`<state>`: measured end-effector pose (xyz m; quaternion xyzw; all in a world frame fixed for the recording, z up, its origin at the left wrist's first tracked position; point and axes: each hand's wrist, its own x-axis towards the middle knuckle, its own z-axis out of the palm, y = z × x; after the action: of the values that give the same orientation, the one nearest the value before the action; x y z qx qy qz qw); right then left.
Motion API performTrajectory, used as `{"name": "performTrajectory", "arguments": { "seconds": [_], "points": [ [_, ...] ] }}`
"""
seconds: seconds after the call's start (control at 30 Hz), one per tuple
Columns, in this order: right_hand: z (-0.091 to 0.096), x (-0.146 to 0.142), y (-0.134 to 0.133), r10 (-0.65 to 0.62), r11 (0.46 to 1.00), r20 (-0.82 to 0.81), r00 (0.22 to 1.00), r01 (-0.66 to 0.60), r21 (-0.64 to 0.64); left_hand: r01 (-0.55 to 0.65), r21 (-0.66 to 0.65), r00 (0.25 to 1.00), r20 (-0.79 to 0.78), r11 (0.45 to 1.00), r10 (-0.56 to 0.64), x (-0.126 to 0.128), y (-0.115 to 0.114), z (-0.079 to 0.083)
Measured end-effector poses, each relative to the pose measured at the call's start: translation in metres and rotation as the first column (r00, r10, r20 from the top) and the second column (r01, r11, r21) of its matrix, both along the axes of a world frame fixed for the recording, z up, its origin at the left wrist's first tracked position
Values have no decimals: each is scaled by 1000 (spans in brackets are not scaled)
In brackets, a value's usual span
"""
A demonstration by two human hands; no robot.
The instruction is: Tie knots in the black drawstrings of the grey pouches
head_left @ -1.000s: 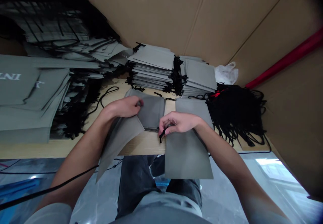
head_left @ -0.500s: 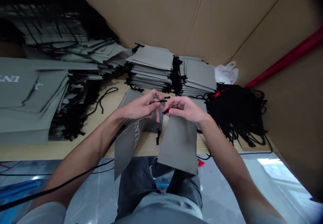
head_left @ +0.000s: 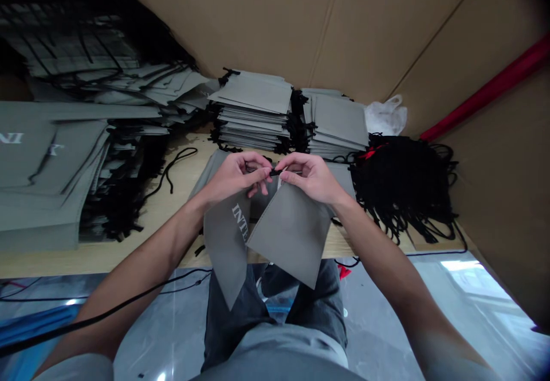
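My left hand and my right hand meet above the wooden table, fingers pinched on a black drawstring between them. From the left hand hangs a grey pouch with white lettering. From the right hand hangs a second grey pouch, plain side up, tilted and overlapping the first. Both pouches dangle over the table's front edge above my lap.
Two neat stacks of grey pouches stand behind my hands. Larger grey bags are piled at the left. A heap of black cords lies at the right, beside a white plastic bag. Cardboard walls enclose the back and right.
Both hands lifted their pouches off the table and came together at the middle. The pouches now hang tilted with the lettering showing on the left one.
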<state>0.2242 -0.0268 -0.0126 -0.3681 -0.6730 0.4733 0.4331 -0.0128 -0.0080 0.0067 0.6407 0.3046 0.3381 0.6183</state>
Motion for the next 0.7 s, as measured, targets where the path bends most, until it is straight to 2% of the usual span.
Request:
{"name": "performTrajectory", "arguments": {
  "seconds": [0.23, 0.37, 0.53, 0.7],
  "points": [
    [-2, -3, -1, 18, 999, -56, 998, -19, -28, -5, -25, 1000, 25, 1000, 6, 3, -2, -4],
    [-2, -3, -1, -55, 998, -49, 997, 55, 0, 4, -35, 998, 65, 999, -1, 5, -1, -6],
    [1, 0, 0, -97, 995, -13, 995, 97, 14, 48, -54, 993, 112, 997, -41, 4, 0, -8],
    [1, 5, 2, -80, 995, 49, 996, 77, 55, 62, -61, 989, 141, 996, -53, 3, 2, -13]
  ]
}}
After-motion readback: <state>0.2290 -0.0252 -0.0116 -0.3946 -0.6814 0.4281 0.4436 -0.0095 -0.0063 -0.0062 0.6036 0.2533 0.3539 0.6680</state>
